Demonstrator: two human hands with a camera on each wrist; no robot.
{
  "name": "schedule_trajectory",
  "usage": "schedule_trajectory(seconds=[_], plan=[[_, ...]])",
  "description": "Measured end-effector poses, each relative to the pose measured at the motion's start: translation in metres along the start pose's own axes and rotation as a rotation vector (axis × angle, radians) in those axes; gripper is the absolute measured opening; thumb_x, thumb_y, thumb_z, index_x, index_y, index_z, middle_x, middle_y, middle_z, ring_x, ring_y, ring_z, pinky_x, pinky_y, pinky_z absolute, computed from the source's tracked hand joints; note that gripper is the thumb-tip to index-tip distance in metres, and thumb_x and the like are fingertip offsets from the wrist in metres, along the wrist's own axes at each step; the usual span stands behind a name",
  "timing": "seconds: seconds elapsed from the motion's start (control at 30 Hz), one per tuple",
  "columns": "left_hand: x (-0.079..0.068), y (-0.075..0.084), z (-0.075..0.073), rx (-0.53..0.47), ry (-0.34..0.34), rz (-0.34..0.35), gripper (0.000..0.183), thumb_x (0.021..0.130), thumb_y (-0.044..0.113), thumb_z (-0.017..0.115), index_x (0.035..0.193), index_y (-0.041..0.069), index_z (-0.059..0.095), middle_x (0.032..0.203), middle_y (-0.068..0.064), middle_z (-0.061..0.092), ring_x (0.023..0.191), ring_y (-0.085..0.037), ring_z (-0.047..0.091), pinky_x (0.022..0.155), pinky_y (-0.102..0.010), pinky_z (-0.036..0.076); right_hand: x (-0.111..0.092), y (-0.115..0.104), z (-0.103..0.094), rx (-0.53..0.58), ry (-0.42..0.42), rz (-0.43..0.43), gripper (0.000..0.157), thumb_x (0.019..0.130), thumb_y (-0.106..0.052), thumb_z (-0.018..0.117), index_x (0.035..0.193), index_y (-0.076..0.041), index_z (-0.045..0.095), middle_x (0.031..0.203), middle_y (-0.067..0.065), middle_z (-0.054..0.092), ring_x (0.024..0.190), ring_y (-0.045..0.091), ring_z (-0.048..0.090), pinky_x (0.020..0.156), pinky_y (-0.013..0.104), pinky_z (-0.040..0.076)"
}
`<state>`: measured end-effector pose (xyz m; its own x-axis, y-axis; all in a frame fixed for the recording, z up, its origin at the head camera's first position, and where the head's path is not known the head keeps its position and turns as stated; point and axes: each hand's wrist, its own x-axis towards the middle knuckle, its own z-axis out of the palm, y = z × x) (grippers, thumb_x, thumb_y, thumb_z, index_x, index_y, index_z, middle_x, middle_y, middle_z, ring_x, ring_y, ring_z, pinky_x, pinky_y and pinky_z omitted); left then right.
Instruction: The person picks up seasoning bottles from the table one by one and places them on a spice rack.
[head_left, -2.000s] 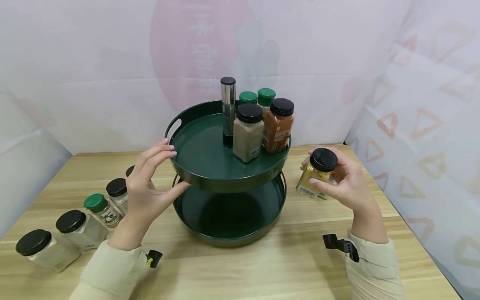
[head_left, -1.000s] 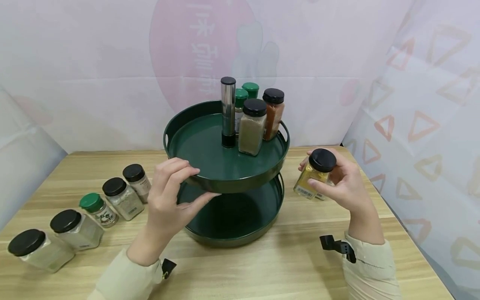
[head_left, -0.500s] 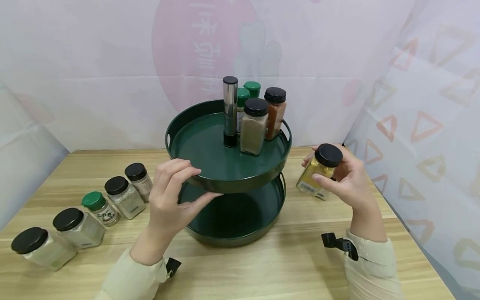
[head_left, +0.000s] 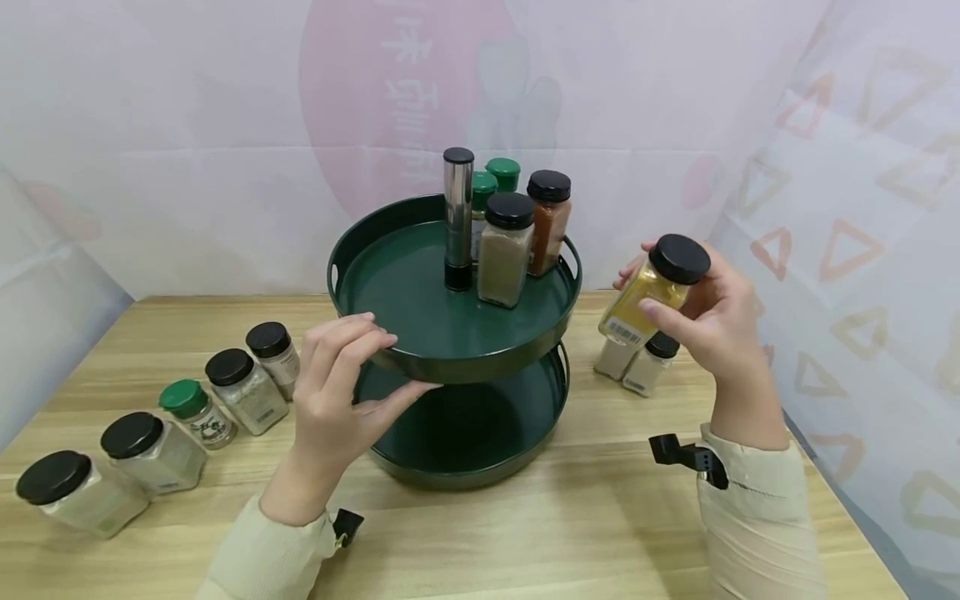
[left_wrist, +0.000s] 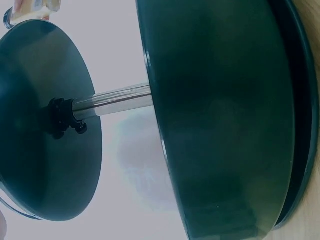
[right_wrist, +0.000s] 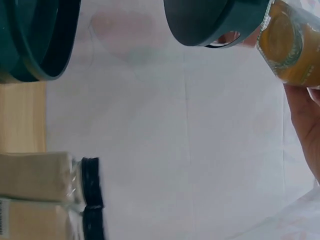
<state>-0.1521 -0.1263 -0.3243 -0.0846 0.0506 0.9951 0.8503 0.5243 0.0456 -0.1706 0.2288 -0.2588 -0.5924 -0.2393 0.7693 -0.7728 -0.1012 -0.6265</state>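
My left hand (head_left: 333, 408) pinches the near rim of the upper tray (head_left: 397, 292) of a dark green two-tier turntable, fingers over the edge and thumb beneath. The lower tray (head_left: 465, 437) is below it. My right hand (head_left: 716, 329) holds a square spice jar (head_left: 645, 304) with yellow contents and a black lid, tilted and raised off the table, to the right of the turntable. The yellow jar (right_wrist: 292, 45) also shows in the right wrist view. On the upper tray stand a beige spice jar (head_left: 504, 262), a red-brown spice jar (head_left: 550, 225) and two green-capped bottles (head_left: 504, 171).
A steel post (head_left: 458, 217) rises from the upper tray's middle. Several spice jars (head_left: 243, 392) stand in a slanting row on the wooden table (head_left: 510, 542) at left. Two black-lidded jars (head_left: 645, 371) stand below my right hand. A printed white cloth (head_left: 225, 108) hangs behind.
The upper tray has turned, carrying its jars backward, as my left hand moved right along the near rim; then it stays. My right hand has lifted the yellow jar, uncovering two jars beneath.
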Motion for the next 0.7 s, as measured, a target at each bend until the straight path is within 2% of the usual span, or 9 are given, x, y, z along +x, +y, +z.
schedule_trajectory(seconds=[0.2, 0.37, 0.57, 0.7], plan=[[0.000, -0.001, -0.001, -0.008, -0.009, 0.010, 0.049, 0.084, 0.042, 0.078, 0.094, -0.005, 0.066, 0.096, -0.023, 0.064, 0.097, -0.041, 0.057, 0.104, -0.028, 0.047, 0.021, -0.005, 0.010, -0.020, 0.080, 0.030, 0.044, 0.082, 0.018, 0.061, 0.125, 0.008, 0.059, 0.102, 0.013, 0.073, 0.094, 0.022, 0.074, 0.087, 0.026, 0.060], [-0.001, -0.002, -0.001, -0.015, -0.023, -0.009, 0.049, 0.085, 0.041, 0.078, 0.095, -0.005, 0.065, 0.097, -0.023, 0.063, 0.099, -0.040, 0.057, 0.105, -0.026, 0.046, 0.039, -0.007, 0.018, -0.054, 0.146, 0.050, 0.040, 0.082, 0.012, 0.064, 0.121, 0.003, 0.063, 0.101, 0.010, 0.073, 0.091, 0.019, 0.075, 0.088, 0.025, 0.060], [-0.001, -0.001, -0.002, -0.014, -0.020, -0.011, 0.049, 0.084, 0.041, 0.079, 0.094, -0.005, 0.066, 0.096, -0.023, 0.064, 0.098, -0.042, 0.057, 0.103, -0.029, 0.047, 0.056, -0.005, 0.028, -0.158, 0.188, 0.108, 0.038, 0.083, 0.005, 0.068, 0.119, -0.004, 0.066, 0.101, 0.007, 0.072, 0.091, 0.017, 0.071, 0.084, 0.023, 0.058], [0.000, 0.000, -0.003, -0.019, -0.034, -0.021, 0.048, 0.084, 0.041, 0.079, 0.095, -0.005, 0.066, 0.096, -0.022, 0.064, 0.098, -0.041, 0.057, 0.102, -0.031, 0.047, 0.062, -0.001, 0.034, -0.216, 0.187, 0.144, 0.037, 0.083, 0.002, 0.069, 0.118, -0.009, 0.067, 0.104, 0.002, 0.069, 0.086, 0.014, 0.067, 0.079, 0.019, 0.057]])
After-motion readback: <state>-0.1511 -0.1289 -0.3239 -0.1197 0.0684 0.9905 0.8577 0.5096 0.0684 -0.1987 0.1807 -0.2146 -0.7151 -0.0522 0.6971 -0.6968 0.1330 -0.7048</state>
